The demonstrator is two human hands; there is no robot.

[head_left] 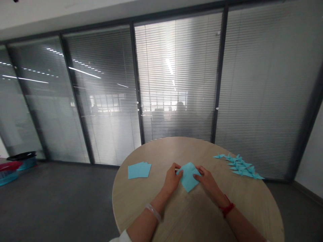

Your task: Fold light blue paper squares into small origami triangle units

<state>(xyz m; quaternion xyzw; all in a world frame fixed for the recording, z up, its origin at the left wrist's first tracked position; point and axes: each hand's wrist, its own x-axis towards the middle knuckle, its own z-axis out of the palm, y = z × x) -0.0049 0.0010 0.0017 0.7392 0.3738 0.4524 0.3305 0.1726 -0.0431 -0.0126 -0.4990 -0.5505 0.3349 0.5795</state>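
Note:
Between my two hands is a square sheet of light blue origami paper [188, 178], turned with one corner toward me. My left hand [173, 178] pinches its left corner, thumb on top and fingers behind. On the opposite side my right hand [205, 179] grips the right corner in the same way. Faint crease lines seem to cross the sheet. A stack of blue paper sheets [139, 170] lies on the table to the left, slightly fanned. Over on the right sit several folded blue paper cranes [241, 166], grouped in a slanting cluster.
The round wooden table [176, 144] has its far edge close to a glass partition with blinds [176, 74]. Blue baskets or bins [27, 163], one with a red rim, stand on the dark floor [70, 198] at far left.

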